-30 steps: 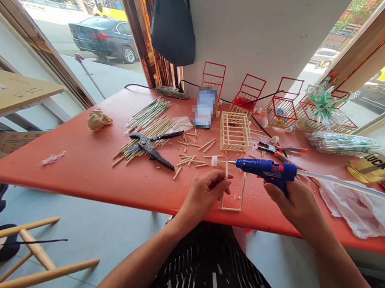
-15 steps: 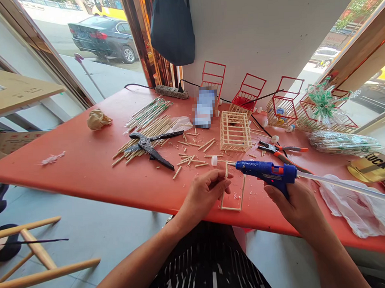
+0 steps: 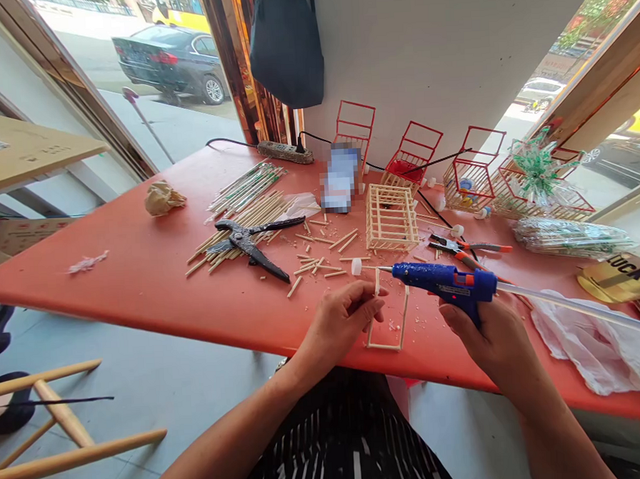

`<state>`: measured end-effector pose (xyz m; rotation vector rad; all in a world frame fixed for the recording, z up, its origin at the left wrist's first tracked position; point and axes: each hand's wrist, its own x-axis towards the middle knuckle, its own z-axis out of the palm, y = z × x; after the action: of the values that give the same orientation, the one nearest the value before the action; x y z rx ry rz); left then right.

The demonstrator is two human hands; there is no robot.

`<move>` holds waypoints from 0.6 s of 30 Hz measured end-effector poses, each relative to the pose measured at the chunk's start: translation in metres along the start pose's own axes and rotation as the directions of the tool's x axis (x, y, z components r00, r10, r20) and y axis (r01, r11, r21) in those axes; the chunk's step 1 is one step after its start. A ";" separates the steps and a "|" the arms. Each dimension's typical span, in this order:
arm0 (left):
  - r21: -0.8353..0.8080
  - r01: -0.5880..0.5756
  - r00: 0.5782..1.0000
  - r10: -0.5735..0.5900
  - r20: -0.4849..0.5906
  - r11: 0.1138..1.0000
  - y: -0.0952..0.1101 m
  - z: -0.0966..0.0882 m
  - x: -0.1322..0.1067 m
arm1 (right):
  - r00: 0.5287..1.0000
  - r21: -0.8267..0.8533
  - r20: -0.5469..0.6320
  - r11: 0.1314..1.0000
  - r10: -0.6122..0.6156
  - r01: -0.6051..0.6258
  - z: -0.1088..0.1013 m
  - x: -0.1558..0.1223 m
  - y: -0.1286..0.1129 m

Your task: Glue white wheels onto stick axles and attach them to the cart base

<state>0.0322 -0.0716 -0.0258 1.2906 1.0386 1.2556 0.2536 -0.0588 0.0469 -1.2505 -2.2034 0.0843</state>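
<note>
My right hand (image 3: 498,341) is wrapped round the handle of a blue hot glue gun (image 3: 434,278). A clear glue stick (image 3: 575,305) juts from the gun's back end. The metal nozzle points left, at the top end of a short wooden stick (image 3: 377,283); whether it touches cannot be made out. My left hand (image 3: 348,313) pinches that stick between thumb and fingers. Just below lies a thin wooden stick frame (image 3: 404,321) near the table's front edge, its left side partly hidden by my fingers.
On the red table (image 3: 139,277) a slatted wooden stick model (image 3: 391,218) stands behind the gun. Black cutting pliers (image 3: 250,247) lie over bundled sticks, orange-handled pliers (image 3: 460,246) to the right. Cut pieces are scattered between. A white cloth (image 3: 588,343) lies at right.
The glue gun has shifted very slightly to the right and up, with its nozzle still by the stick's top. My left hand stays in place.
</note>
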 end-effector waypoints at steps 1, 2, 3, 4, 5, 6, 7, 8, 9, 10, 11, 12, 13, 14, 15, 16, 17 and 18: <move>-0.001 -0.001 1.000 0.001 0.000 1.000 0.000 0.000 0.000 | 1.000 -0.006 -0.006 1.000 0.000 0.000 0.000 0.000 0.000; 0.000 -0.002 1.000 0.002 -0.001 1.000 0.000 0.000 0.000 | 1.000 -0.010 -0.010 1.000 0.000 -0.001 0.000 0.000 0.000; 0.001 -0.002 1.000 0.002 -0.001 1.000 -0.001 0.000 -0.001 | 1.000 -0.012 -0.013 1.000 0.000 0.000 0.000 0.000 0.000; 0.002 -0.001 1.000 0.001 -0.002 1.000 -0.001 0.000 -0.001 | 1.000 -0.013 -0.015 1.000 -0.002 0.001 0.001 0.000 0.000; 0.002 0.000 1.000 0.000 -0.003 1.000 -0.001 0.000 -0.001 | 1.000 -0.013 -0.016 1.000 -0.003 0.003 0.001 0.000 0.001; 0.001 0.001 1.000 -0.001 -0.002 1.000 -0.001 0.000 -0.001 | 1.000 -0.013 -0.015 1.000 -0.005 0.004 0.001 0.000 0.001; 0.000 0.000 1.000 0.000 -0.001 1.000 -0.001 0.000 0.000 | 1.000 -0.012 -0.014 1.000 -0.005 0.005 0.001 0.000 0.002; -0.001 -0.001 1.000 0.001 0.000 1.000 -0.001 0.000 0.000 | 1.000 -0.012 -0.009 1.000 -0.005 0.005 0.001 0.000 0.002; -0.002 -0.003 1.000 0.003 0.000 1.000 -0.001 0.000 0.000 | 1.000 -0.013 -0.001 1.000 -0.002 0.002 0.001 -0.001 0.003; -0.002 -0.003 1.000 0.003 -0.001 1.000 -0.001 0.001 0.000 | 1.000 -0.014 0.008 1.000 0.001 -0.001 0.001 -0.001 0.004; -0.002 -0.002 1.000 0.002 -0.001 1.000 -0.001 0.001 0.000 | 1.000 -0.015 0.016 1.000 0.005 -0.005 0.001 -0.001 0.004; -0.002 -0.002 1.000 0.002 -0.002 1.000 -0.001 0.001 0.000 | 1.000 -0.015 0.023 1.000 0.010 -0.009 0.001 -0.001 0.005; -0.004 -0.003 1.000 0.003 -0.003 1.000 -0.001 0.001 0.000 | 1.000 -0.014 0.026 1.000 0.015 -0.014 0.001 -0.001 0.005; -0.005 -0.003 1.000 0.003 -0.003 1.000 -0.001 0.001 0.000 | 1.000 -0.011 0.025 1.000 0.019 -0.019 0.001 -0.001 0.004; -0.006 -0.003 1.000 0.003 -0.002 1.000 -0.002 0.000 0.000 | 1.000 -0.009 0.022 1.000 0.022 -0.021 0.001 -0.001 0.004; -0.007 -0.005 1.000 0.005 -0.002 1.000 -0.002 0.000 0.000 | 1.000 -0.006 0.013 1.000 0.021 -0.020 0.001 -0.001 0.003; -0.007 -0.006 1.000 0.006 -0.001 1.000 -0.002 0.000 0.000 | 1.000 -0.007 0.005 1.000 0.019 -0.019 0.001 0.000 0.002; -0.006 -0.007 1.000 0.007 0.000 1.000 -0.003 0.000 0.000 | 1.000 -0.009 -0.003 1.000 0.014 -0.014 0.001 0.000 0.001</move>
<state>0.0324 -0.0715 -0.0284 1.2907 1.0305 1.2636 0.2540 -0.0578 0.0452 -1.2705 -2.1946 0.0786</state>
